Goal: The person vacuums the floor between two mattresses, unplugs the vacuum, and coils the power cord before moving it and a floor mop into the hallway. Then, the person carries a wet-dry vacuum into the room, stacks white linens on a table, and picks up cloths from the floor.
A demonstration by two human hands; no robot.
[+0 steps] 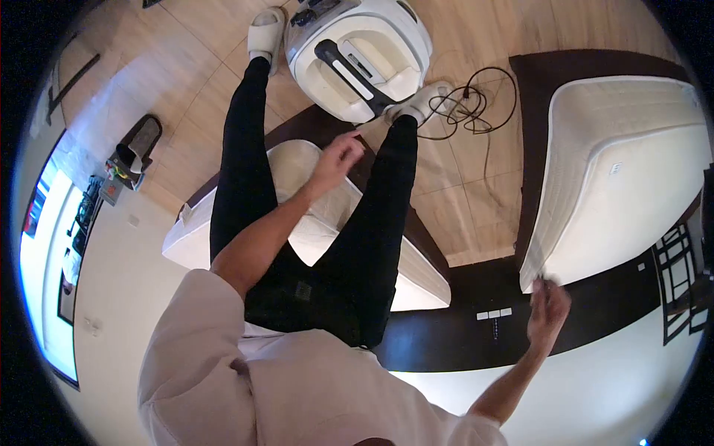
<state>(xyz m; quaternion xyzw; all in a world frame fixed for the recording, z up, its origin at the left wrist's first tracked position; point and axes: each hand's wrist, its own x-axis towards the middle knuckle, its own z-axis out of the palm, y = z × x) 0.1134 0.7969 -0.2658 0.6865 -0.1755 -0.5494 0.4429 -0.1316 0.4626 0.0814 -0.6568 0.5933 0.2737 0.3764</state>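
Note:
My left hand [338, 162] hangs over the corner of a cream mattress, between my legs, its fingers loosely curled and apart with nothing visible in them. Out to the right, my right hand [549, 306] is closed beside the corner of a second cream mattress [632, 171]. At its fingertips is a small dark thing, smeared by motion. A thin black power cord [476, 119] lies coiled on the floor, and its blurred run leads toward that hand, so it seems to be the cord's end. A white foot bath [357, 59] with a dark handle stands between my feet.
Wall sockets [494, 314] sit on the dark panel below my right arm's reach. Dark bed bases [528, 134] edge both mattresses. Black slippers [137, 149] lie on the floor at left, near a bright doorway [52, 260].

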